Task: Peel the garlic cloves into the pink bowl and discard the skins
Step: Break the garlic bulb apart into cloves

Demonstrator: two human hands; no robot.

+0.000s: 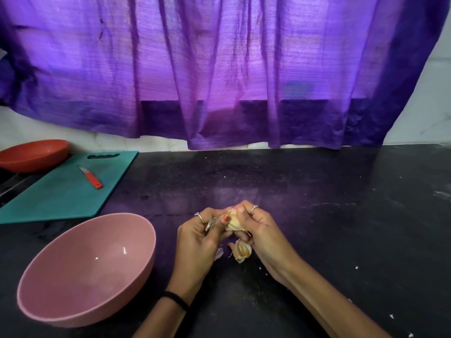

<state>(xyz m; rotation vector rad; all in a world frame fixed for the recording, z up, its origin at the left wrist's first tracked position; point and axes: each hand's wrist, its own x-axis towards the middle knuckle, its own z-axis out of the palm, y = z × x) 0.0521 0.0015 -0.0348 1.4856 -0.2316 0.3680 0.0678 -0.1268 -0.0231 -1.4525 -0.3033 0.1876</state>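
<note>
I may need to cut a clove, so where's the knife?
The knife lies on the teal board at far left, near the red bowl.

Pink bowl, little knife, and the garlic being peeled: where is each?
pink bowl (136,272): head view, right wall.
knife (93,179): head view, orange handle.
garlic (233,222): head view, pale middle between both hands.

Across the upper half of the frame we record a purple curtain (219,69), pleated, with daylight glowing through its centre and darker bands along its lower hem. Below it, left of centre, we note a strip of pale wall (61,132), and more white wall (434,106) at the upper right. The lower half we list as a black countertop (317,191), glossy, flecked with small white specks, reflecting the curtain's violet light.
</note>
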